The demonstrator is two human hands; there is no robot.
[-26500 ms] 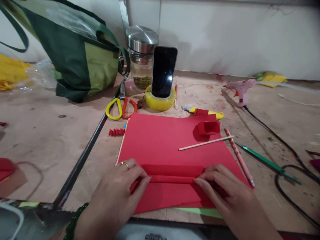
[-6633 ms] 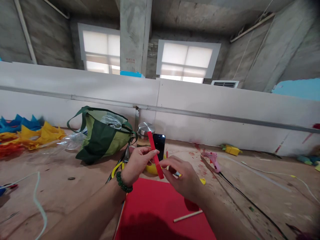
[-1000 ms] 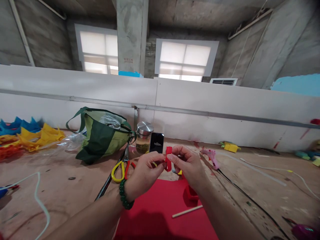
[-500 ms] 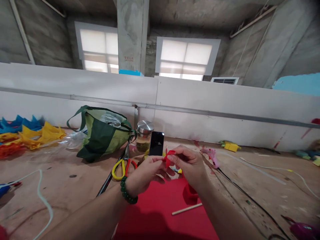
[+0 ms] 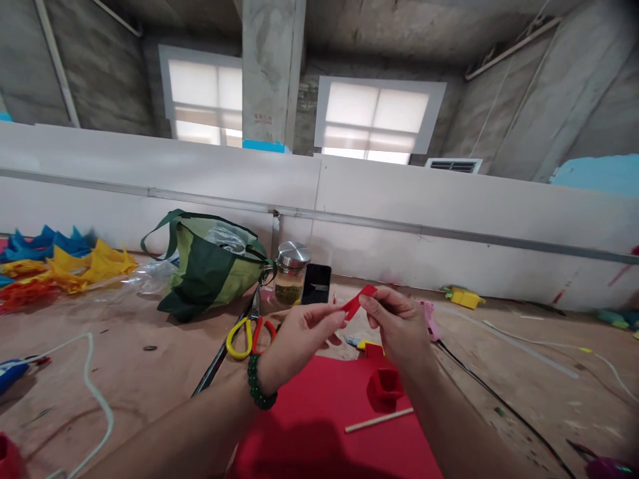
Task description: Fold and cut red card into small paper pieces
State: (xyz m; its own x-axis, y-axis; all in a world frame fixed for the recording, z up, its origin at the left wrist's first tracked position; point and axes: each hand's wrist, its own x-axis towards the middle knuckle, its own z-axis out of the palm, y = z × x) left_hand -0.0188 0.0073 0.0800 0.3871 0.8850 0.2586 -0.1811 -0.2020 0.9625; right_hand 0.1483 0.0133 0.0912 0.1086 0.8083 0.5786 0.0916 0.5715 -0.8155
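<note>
A small red strip, its material too small to make out, is stretched between my two hands above the table. My left hand, with a green bead bracelet on the wrist, pinches its lower left end. At the upper right end, my right hand grips it between thumb and fingers. Below them lies a red sheet. On it sit a small red open box-like piece and a thin wooden stick. A yellow-and-blue tool, partly hidden, lies behind the sheet.
Scissors with yellow handles and a red-handled tool lie left of my hands. Behind stand a green bag, a lidded glass jar and a phone. A pink glue gun with a black cord lies at right.
The red piece, bunched between my fingers before, is now drawn out into a slanting strip. My right hand has moved slightly right, uncovering the red box-like piece. The view has shifted slightly.
</note>
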